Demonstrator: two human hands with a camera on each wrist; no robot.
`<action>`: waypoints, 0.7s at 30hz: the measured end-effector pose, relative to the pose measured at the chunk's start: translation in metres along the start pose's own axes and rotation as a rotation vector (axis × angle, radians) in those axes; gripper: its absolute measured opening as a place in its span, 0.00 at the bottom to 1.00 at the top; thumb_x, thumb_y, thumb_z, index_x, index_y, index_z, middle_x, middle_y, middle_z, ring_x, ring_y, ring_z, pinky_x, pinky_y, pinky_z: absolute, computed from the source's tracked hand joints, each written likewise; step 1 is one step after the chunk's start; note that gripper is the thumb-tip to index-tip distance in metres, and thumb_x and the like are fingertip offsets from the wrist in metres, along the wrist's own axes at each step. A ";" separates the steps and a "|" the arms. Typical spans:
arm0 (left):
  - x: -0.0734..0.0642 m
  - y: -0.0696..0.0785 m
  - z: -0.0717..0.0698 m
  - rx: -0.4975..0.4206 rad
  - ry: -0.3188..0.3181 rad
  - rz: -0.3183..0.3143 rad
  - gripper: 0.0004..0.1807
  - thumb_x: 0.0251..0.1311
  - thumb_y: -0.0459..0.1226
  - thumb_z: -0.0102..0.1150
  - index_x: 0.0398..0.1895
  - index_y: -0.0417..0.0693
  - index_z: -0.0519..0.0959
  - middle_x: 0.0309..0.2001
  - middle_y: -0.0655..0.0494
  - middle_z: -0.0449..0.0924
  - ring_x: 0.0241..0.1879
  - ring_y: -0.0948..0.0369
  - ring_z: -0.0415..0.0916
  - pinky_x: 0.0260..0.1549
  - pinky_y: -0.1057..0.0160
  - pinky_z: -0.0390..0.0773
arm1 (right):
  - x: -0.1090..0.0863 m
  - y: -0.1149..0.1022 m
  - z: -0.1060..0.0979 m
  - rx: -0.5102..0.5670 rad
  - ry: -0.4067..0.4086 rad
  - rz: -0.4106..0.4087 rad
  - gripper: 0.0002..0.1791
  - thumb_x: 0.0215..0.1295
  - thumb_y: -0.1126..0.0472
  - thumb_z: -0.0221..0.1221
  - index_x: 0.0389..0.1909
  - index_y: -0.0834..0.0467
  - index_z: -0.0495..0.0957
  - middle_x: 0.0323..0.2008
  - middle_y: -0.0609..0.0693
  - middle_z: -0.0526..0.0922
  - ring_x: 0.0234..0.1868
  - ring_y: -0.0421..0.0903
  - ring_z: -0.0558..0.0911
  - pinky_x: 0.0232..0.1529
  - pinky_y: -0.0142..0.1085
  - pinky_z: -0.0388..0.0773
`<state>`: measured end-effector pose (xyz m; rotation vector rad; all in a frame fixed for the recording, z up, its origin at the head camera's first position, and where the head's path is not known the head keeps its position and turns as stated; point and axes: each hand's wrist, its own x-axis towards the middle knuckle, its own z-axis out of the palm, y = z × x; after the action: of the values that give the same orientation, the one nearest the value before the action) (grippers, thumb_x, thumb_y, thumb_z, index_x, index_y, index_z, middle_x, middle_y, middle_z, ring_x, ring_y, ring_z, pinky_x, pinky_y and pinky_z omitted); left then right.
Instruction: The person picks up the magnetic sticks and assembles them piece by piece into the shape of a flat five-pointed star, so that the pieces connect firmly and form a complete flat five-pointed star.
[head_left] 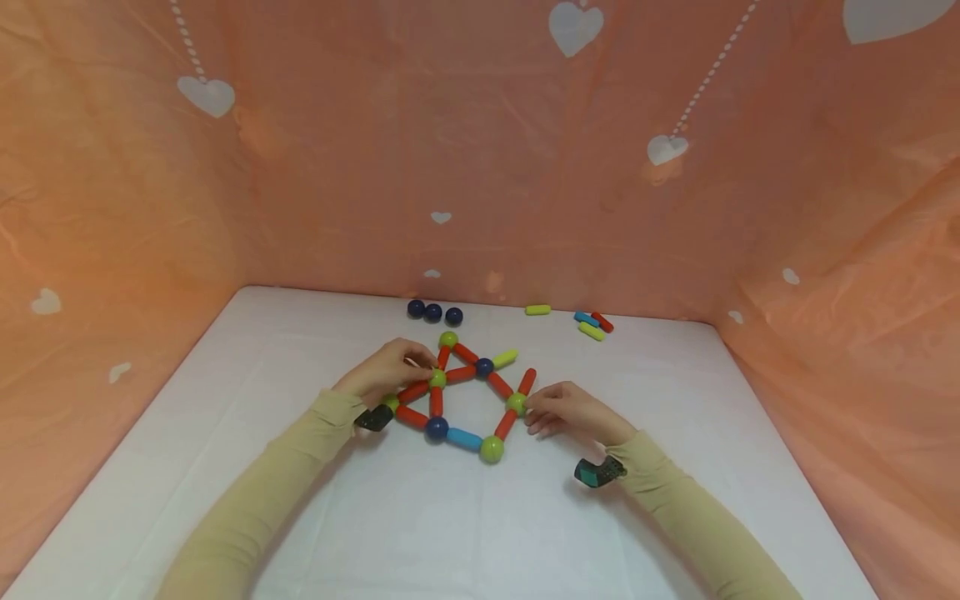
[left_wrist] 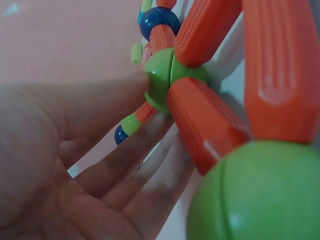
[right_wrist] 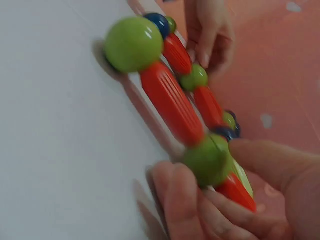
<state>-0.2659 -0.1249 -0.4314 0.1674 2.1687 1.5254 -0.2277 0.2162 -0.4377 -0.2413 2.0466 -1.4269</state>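
On the white table lies a flat frame of magnetic rods and balls: mostly red rods, a blue rod, a yellow-green rod, navy balls and green balls. My left hand pinches a green ball where several red rods meet; the left wrist view shows thumb and fingers on either side of it. At the frame's right corner, my right hand holds another green ball between thumb and fingers. A red rod sticks up from that ball with its far end unattached.
Along the back edge sit navy balls in a row. Farther right are a lone yellow-green rod and a small group with a blue rod, a red rod and a yellow-green rod. Orange cloth surrounds the table.
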 end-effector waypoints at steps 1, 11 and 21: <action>0.000 0.000 0.000 -0.006 0.003 -0.003 0.12 0.68 0.30 0.59 0.51 0.37 0.82 0.52 0.43 0.78 0.48 0.53 0.77 0.47 0.63 0.83 | 0.001 0.000 0.003 0.004 0.005 0.005 0.21 0.77 0.56 0.54 0.56 0.71 0.78 0.35 0.52 0.87 0.34 0.42 0.87 0.40 0.29 0.86; -0.009 -0.002 0.006 0.031 0.002 0.042 0.10 0.67 0.30 0.60 0.49 0.36 0.84 0.48 0.44 0.79 0.45 0.53 0.79 0.45 0.63 0.84 | 0.008 -0.006 0.005 -0.006 0.071 0.013 0.20 0.74 0.56 0.59 0.52 0.69 0.82 0.31 0.51 0.88 0.29 0.41 0.85 0.37 0.28 0.85; -0.024 -0.008 0.024 0.081 -0.084 0.118 0.17 0.75 0.38 0.53 0.49 0.32 0.85 0.44 0.45 0.87 0.42 0.60 0.84 0.49 0.63 0.86 | 0.023 -0.016 -0.013 -0.109 0.227 0.070 0.22 0.74 0.54 0.58 0.59 0.66 0.78 0.48 0.56 0.87 0.42 0.44 0.84 0.48 0.30 0.83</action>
<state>-0.2325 -0.1160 -0.4377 0.3848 2.1887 1.4667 -0.2565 0.2088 -0.4292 -0.0529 2.2956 -1.3539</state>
